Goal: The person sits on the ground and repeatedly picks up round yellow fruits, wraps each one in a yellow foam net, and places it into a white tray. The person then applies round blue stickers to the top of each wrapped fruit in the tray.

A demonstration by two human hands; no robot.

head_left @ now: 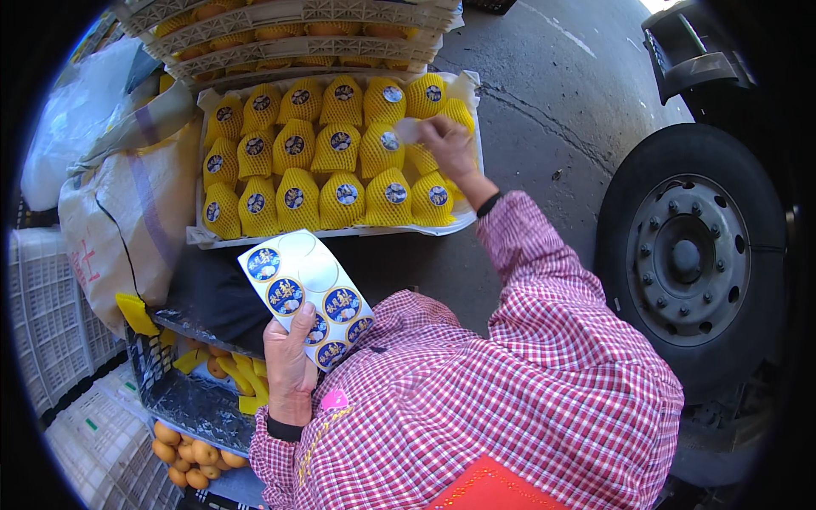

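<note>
My left hand (289,361) grips a white sheet of round blue-and-gold stickers (342,303), thumb on top. Some circles near the sheet's upper end are bare. Over the right part of a white crate (208,231), my right hand (450,146) is closed in a pinch. From its fingertips a pale, roundish sticker (408,130) sticks out, its printed side not visible. Rows of fruit in yellow foam nets (337,150) fill the crate, most with a round blue sticker on top. My right hand and wrist partly cover the fruit at the right end.
Stacked white crates (297,38) of netted fruit stand behind. To the left are a white woven sack (140,212) and plastic crates (64,314). Bare brown-orange fruit (191,455) and yellow foam nets (246,382) lie lower left. A large vehicle wheel (688,263) stands at right.
</note>
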